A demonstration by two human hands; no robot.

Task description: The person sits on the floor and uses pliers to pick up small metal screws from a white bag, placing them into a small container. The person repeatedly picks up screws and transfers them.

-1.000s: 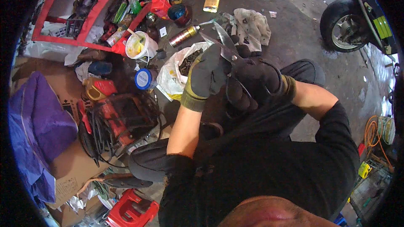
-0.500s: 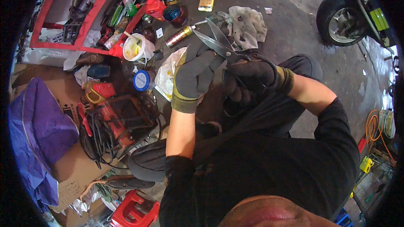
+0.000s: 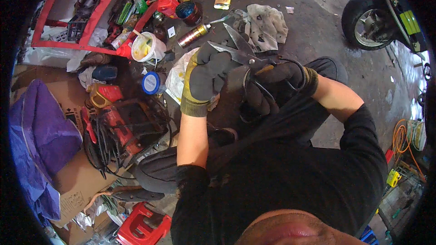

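Both my hands wear dark grey work gloves with yellowish-green cuffs. A large pair of scissors (image 3: pixel 250 60) is held up in front of me, blades spread and pointing to the far left. Its dark handle loops are in my right hand (image 3: pixel 277 79), the fingers curled through and around them. My left hand (image 3: pixel 208 76) is closed beside the lower blade and appears to grip it near the pivot; its fingertips are partly hidden. Below the hands are my bent legs in dark trousers. A stained grey rag (image 3: pixel 268 27) lies on the floor just beyond the scissors.
A spray can (image 3: pixel 194 35), white bucket (image 3: pixel 147 47) and blue-lidded tub (image 3: pixel 152 83) stand left. A red machine with black cable (image 3: pixel 120 129) sits near purple cloth (image 3: pixel 43 131) on cardboard. A wheel (image 3: pixel 370 21) is far right; a red rack (image 3: pixel 91 29) holds clutter.
The scissors have dropped slightly, and their blades are spread a little wider. My left hand has shifted slightly left, while the lower fingers of my right hand have moved a little downward.
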